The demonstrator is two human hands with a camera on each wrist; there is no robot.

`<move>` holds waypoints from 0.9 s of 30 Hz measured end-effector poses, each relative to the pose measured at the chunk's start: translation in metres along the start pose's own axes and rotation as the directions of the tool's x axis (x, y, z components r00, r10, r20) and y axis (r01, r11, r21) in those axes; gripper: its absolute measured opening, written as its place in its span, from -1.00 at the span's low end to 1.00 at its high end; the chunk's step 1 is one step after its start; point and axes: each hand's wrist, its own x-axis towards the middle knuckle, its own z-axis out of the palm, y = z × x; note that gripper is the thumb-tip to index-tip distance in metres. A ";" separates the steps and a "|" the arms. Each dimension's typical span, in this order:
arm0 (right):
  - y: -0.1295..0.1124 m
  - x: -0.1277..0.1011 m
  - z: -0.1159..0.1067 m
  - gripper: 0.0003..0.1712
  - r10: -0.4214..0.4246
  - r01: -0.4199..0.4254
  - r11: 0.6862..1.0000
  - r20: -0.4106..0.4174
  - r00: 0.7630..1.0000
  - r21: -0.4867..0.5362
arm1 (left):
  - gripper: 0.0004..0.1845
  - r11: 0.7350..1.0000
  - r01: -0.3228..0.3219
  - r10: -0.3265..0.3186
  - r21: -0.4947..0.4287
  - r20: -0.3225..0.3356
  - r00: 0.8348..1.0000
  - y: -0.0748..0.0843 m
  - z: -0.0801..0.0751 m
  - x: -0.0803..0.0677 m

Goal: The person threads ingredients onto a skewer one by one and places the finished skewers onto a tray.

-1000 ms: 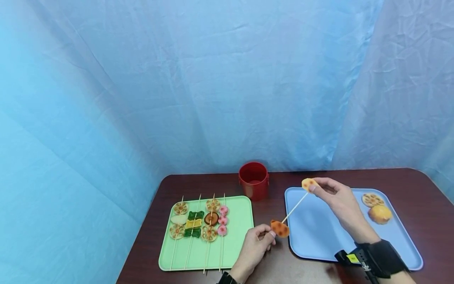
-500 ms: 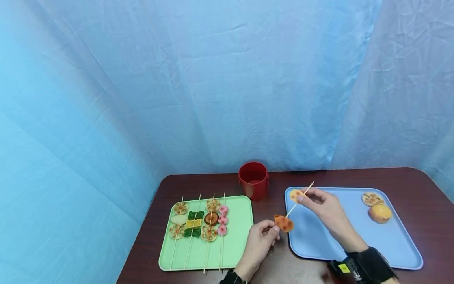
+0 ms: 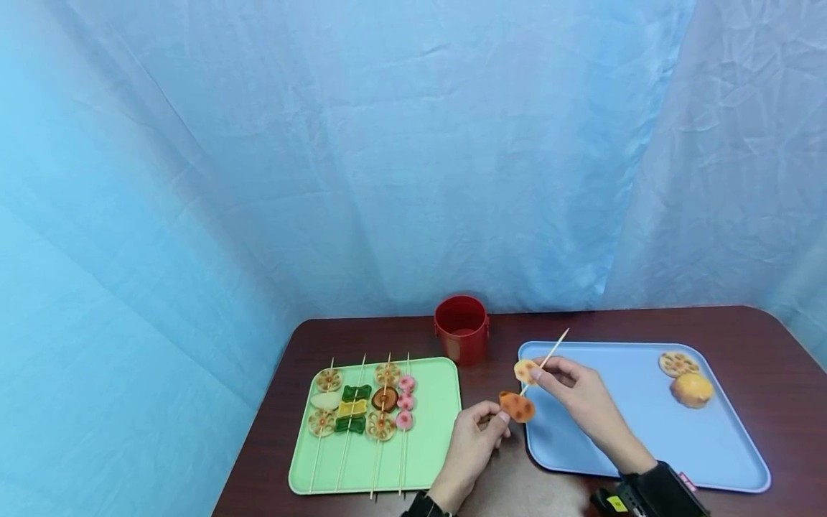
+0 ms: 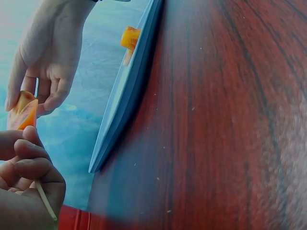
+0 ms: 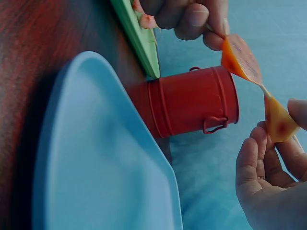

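Head view, nearest item: left hand (image 3: 470,439), at about 6 o'clock on the table (image 3: 743,327), fingers curled and pinching the low end of a skewer (image 3: 546,356) just behind an orange slice (image 3: 517,406) already threaded on it. Next: right hand (image 3: 578,391), at about 5 o'clock, fingertips pinching a pale slice (image 3: 525,370) partway along the same skewer, well below the bare tip that points toward 1 o'clock; the two slices sit near each other but apart. Handling note, as a judgement: the pale slice should slide straight along the stick, thumb and fingers either side of the hole, while the left hand holds the stick steady and in line; twisting or levering risks splitting the slice or bending the stick. Fingers are best kept off the pointed end. Under the right hand: blue tray (image 3: 711,445), at 4 o'clock, carrying a lotus slice (image 3: 678,362) and a bun-like piece (image 3: 692,389) touching or nearly touching it at its far right corner. At 8 o'clock: green tray (image 3: 433,459) holding four finished skewers (image 3: 368,402) side by side. Farthest, at 12 o'clock between the trays: red cup (image 3: 461,327), upright. Behind all: blue cloth (image 3: 388,143).
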 end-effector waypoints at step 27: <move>0.004 -0.004 0.008 -0.54 -0.021 0.020 0.999 0.040 0.999 0.032 | -0.78 1.000 0.010 -0.010 -0.027 -0.005 1.000 -0.002 0.001 0.001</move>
